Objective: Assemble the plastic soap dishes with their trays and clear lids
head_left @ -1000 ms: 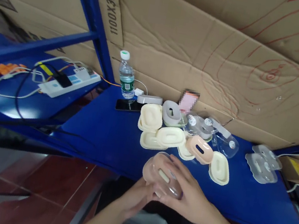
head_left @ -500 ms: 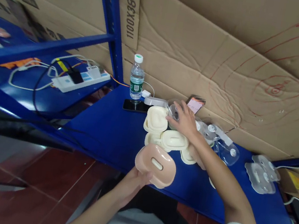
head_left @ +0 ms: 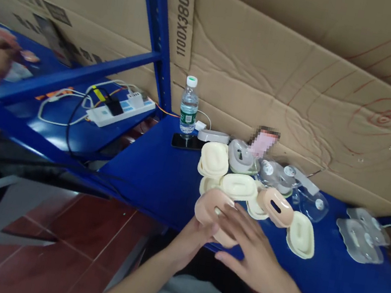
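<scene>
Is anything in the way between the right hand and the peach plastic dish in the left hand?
Nothing visible. The right hand has its fingers over the peach plastic dish in the left hand; contact is unclear. The cream plastic dish lies beyond.

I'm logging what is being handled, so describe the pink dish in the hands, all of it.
The pink dish is a rounded oblong with smooth, faintly glossy walls that look like plastic. A small pale piece shows near its middle, partly covered by fingers. It is held tilted at the near edge of the blue table. The left hand grips it from below; the right hand spreads over its right side, hiding much of it. Whether those fingers touch it, I cannot tell.
</scene>
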{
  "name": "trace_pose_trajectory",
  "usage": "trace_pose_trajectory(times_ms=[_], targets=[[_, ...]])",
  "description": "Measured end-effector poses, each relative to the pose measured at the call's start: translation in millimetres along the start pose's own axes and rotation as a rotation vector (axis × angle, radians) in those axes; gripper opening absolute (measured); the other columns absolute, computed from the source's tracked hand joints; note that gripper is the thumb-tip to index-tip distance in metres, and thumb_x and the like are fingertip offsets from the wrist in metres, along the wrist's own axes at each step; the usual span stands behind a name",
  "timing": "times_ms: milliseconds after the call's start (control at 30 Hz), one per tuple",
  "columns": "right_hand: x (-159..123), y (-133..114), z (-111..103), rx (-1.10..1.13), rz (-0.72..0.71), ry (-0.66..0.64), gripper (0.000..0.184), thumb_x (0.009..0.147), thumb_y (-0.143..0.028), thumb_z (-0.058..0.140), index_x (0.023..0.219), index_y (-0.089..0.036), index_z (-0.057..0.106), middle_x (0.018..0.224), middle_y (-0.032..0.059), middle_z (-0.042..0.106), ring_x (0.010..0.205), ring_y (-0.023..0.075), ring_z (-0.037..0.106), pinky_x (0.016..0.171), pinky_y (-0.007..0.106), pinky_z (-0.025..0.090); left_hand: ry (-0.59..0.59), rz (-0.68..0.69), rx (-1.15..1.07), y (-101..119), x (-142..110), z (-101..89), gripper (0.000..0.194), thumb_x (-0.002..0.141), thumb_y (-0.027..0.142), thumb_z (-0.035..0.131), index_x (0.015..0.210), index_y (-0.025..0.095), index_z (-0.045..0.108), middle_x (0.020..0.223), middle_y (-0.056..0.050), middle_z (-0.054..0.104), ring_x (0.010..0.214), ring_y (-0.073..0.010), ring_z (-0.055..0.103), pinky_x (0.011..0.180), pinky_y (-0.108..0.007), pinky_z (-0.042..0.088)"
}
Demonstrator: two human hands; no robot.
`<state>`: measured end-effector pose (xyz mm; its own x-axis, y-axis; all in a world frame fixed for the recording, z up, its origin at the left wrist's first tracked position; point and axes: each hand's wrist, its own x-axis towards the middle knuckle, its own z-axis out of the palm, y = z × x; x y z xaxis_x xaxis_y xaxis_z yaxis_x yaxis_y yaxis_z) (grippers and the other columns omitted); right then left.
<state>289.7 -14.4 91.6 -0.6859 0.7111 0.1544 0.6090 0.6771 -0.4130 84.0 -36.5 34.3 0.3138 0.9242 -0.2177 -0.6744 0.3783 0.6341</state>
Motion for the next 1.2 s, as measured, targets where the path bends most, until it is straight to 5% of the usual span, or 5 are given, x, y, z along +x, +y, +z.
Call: trace_pose_trajectory(times_ms=[400,667,933,1067,1200], targets=[[-76,5,92,0.259,0.318,0.618,0.039,0.108,-0.031,0.058,0.146,-0.029,0.067,0.137,0.0079,0.074,0.127,0.0275,0.07,0.104,0.042,0.06,-0.067,0.026,0.259,-59,19,11.4,0.09,0.079,0.058,0.091,0.153,0.026,0.05,0.141,-0.016,0.068,0.131,-0.0342,0.066,0.11,-0.052,0.053],[-73,26,107,0.471,0.723,1.039,0.049,0.108,-0.056,0.054,0.127,-0.016,0.074,0.111,0.0124,0.079,0.105,0.0298,0.075,0.085,0.038,0.059,-0.025,0.149,0.391,-13,34,27.4,0.061,0.092,0.058,0.078,0.14,0.021,0.067,0.125,-0.014,0.076,0.114,-0.029,0.073,0.102,-0.045,0.059],[-80,38,99,0.329,0.46,0.789,0.032,0.109,-0.033,0.053,0.134,-0.023,0.071,0.134,0.0122,0.074,0.125,0.0294,0.069,0.099,0.043,0.059,0.293,0.6,0.67,116,130,-17.8,0.079,0.087,0.055,0.082,0.151,0.019,0.052,0.115,-0.011,0.077,0.092,-0.0229,0.076,0.073,-0.031,0.063],[-74,34,98,0.203,0.249,0.678,0.038,0.106,-0.022,0.056,0.143,-0.025,0.066,0.134,0.0106,0.074,0.131,0.0293,0.065,0.106,0.049,0.056,0.268,0.471,0.813,136,171,-43.4,0.096,0.084,0.052,0.082,0.162,0.017,0.039,0.113,-0.012,0.077,0.086,-0.0237,0.075,0.072,-0.036,0.064],[-69,35,97,0.124,0.175,0.638,0.043,0.105,-0.019,0.058,0.147,-0.024,0.063,0.132,0.0098,0.074,0.13,0.0294,0.065,0.108,0.051,0.054,0.429,0.619,1.194,132,183,-59.2,0.086,0.091,0.051,0.073,0.162,0.014,0.042,0.13,-0.018,0.071,0.099,-0.0274,0.073,0.087,-0.046,0.064]])
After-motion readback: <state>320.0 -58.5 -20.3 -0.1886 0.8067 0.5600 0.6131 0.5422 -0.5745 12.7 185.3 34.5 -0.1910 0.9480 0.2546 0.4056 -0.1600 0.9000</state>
